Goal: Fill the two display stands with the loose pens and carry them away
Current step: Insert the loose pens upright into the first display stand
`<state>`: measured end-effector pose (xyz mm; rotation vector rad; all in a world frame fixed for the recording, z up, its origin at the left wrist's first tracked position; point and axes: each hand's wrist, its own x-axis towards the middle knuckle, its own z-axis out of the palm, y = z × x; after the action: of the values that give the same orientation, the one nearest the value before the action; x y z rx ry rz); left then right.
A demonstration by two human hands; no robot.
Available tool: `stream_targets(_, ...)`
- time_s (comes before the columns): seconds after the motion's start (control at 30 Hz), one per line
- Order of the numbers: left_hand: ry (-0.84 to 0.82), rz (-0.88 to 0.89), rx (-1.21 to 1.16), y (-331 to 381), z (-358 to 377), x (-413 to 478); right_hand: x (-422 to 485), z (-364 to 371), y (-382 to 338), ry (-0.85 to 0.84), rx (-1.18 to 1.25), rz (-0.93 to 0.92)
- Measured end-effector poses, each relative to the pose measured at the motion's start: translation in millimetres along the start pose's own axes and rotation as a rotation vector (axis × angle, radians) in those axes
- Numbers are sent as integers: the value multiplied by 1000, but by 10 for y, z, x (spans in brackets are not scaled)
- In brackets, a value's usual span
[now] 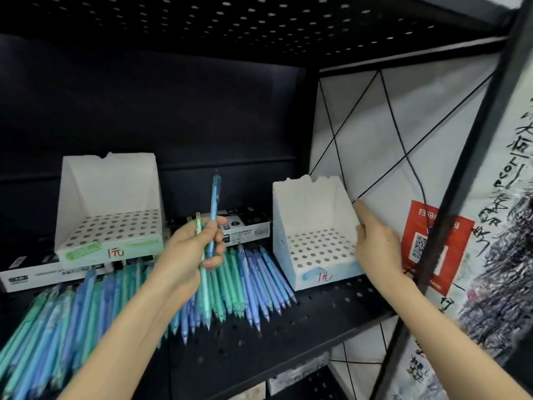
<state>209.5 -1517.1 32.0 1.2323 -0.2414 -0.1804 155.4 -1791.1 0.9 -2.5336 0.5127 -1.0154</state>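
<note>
Two white display stands with perforated hole trays stand on the black shelf, the left stand (109, 203) on flat boxes and the right stand (308, 223) on the shelf itself; no pens stand in either. My left hand (190, 249) grips a blue pen (214, 206) and a green pen (202, 249), both held upright between the stands. My right hand (375, 241) holds the right stand's right wall, index finger pointing up along it. Loose blue and green pens (161, 293) lie in a wide row across the shelf in front.
Flat white and black pen boxes (248, 229) lie behind the pens and under the left stand. The perforated black shelf (288, 336) has a black metal post (461, 183) at its right. A white wall with a red QR sticker (432, 246) is beyond it.
</note>
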Motion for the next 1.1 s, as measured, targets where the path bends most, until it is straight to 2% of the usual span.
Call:
stream_targets(0.13, -12, -13, -16, -19, -31, -9, -93, 3, -10, 6, -58, -16)
stream_targets(0.23, -8, -34, -17, -33, -65, -21, -190, -39, -96, 144, -155, -53)
stream_targets(0.3, -5, -22, -20, -27, -77, -33, -312, -77, -293, 194, -49, -133)
stream_targets(0.37, 4, -11, -48, -8, -95, -44, -468, -109, -565, 105, 112, -227)
stream_targets(0.43, 16, -6, -91, 16, -128, -52, -617, -107, -836, -89, 219, -262)
stream_targets(0.5, 33, 6, -117, 31, -171, -55, -716, 4, -1032, -293, 242, -262)
stream_targets(0.57, 44, 20, -127, 34, -200, -57, -743, 165, -1158, -395, 178, -240)
stream_targets(0.67, 52, 24, -147, 23, -220, -56, -705, 396, -1271, -476, 79, -188)
stream_targets(0.87, 13, 32, -145, -2, -211, -57, -584, 535, -1372, -572, 198, 1)
stream_targets(1.0, -2, 62, -105, -23, -198, -62, -549, 503, -1397, -637, 301, 60)
stream_targets(1.1, -3, 74, -93, -33, -195, -66, -568, 455, -1383, -613, 382, 66)
